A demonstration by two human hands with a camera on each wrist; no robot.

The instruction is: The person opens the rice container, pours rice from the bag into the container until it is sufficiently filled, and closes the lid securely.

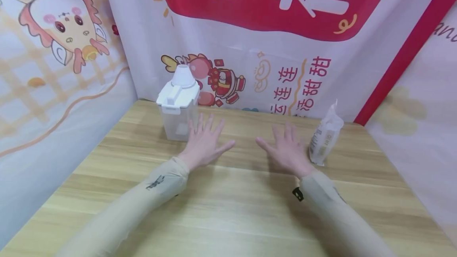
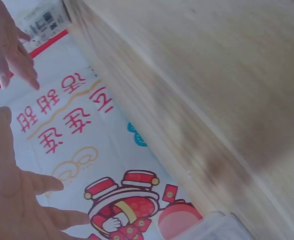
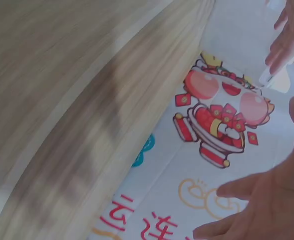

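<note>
Both hands are held over the table with fingers spread and nothing in them. The left hand is nearest a translucent plastic storage container with a white lid and a cone-shaped white cap; its fingers overlap the container's right side in the head view, and I cannot tell if they touch. Beside the right hand stands a slim clear plastic packet with printed lettering, its top twisted to a point. In the left wrist view the left palm shows lower left; in the right wrist view the right palm shows lower right.
The wood-grain table meets a printed cloth backdrop with red lettering along its far edge. Cloth walls also rise on the left and right.
</note>
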